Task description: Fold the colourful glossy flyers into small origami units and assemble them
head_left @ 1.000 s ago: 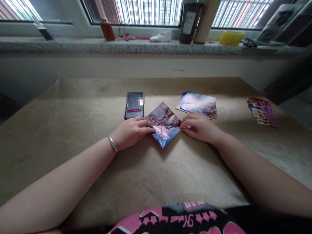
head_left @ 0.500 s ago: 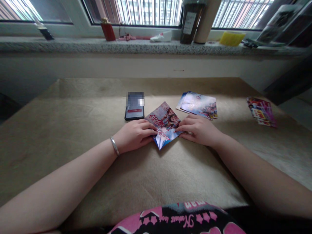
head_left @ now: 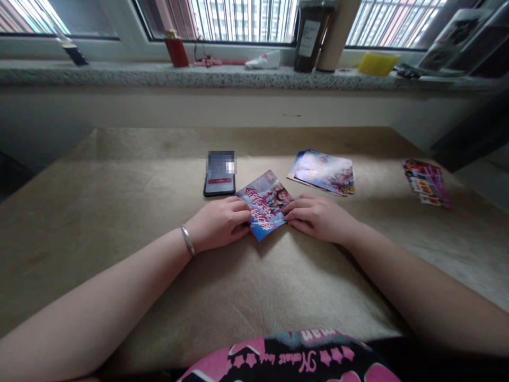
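Observation:
A printed sheet of glossy paper point(head_left: 268, 199) with red lettering and pictured people lies turned as a diamond, one corner toward me. My left hand point(head_left: 222, 223) pinches its left corner, with the thumb low and partly hidden. At the opposite corner my right hand point(head_left: 314, 216) grips the same paper between fingers and thumb. The near corner looks slightly raised off the table. Just beyond my left hand lies a phone point(head_left: 220, 185) with its screen lit. Past my right hand rests a small stack of similar printed sheets point(head_left: 324, 167).
The table point(head_left: 159, 154) has a tan cover. Toward its right edge lies a fanned bunch of colourful printed papers point(head_left: 427, 183). Behind, the stone windowsill point(head_left: 131, 77) carries a red bottle point(head_left: 176, 50), a dark jar point(head_left: 312, 40) and a yellow sponge-like block point(head_left: 378, 63).
The near corner's pale creased part has flattened out, and red lettering now shows there. My right hand has moved slightly left and nearer to me; my left hand has barely shifted.

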`<move>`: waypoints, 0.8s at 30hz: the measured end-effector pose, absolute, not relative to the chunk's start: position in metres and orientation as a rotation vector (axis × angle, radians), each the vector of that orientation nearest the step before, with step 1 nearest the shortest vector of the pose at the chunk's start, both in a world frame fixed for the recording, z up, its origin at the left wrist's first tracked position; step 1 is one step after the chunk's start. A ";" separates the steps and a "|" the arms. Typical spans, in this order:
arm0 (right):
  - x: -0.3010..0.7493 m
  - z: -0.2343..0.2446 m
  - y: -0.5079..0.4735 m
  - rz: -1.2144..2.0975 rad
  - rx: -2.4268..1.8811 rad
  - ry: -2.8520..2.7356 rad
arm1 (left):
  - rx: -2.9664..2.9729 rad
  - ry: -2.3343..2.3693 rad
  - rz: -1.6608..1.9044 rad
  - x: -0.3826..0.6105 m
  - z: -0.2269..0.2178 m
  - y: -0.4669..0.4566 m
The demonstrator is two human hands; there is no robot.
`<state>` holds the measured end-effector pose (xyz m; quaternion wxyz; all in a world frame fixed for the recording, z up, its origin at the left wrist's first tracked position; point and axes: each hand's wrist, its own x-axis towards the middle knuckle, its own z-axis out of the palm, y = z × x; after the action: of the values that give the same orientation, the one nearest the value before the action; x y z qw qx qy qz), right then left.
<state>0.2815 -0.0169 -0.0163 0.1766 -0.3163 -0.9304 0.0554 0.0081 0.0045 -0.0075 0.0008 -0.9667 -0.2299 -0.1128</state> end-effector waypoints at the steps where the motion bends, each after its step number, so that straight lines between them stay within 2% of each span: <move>1: 0.281 -0.017 -0.017 0.173 -0.905 -2.619 | -3.034 -0.716 -0.346 0.008 -0.008 0.005; 7: 0.280 -0.020 -0.015 0.295 -0.920 -2.531 | -3.018 -0.714 -0.341 0.009 -0.007 0.004; 16: 0.275 -0.021 -0.015 0.263 -0.898 -2.538 | -3.048 -0.704 -0.369 0.018 -0.004 -0.005; 24: 0.276 -0.017 -0.016 0.286 -0.891 -2.537 | -3.158 -0.965 -0.508 0.023 -0.006 -0.005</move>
<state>0.2756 -0.0157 -0.0169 0.2171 -0.3217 -0.9158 0.1034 0.0233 -0.0051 -0.0058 -0.0995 -0.9405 -0.2873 -0.1514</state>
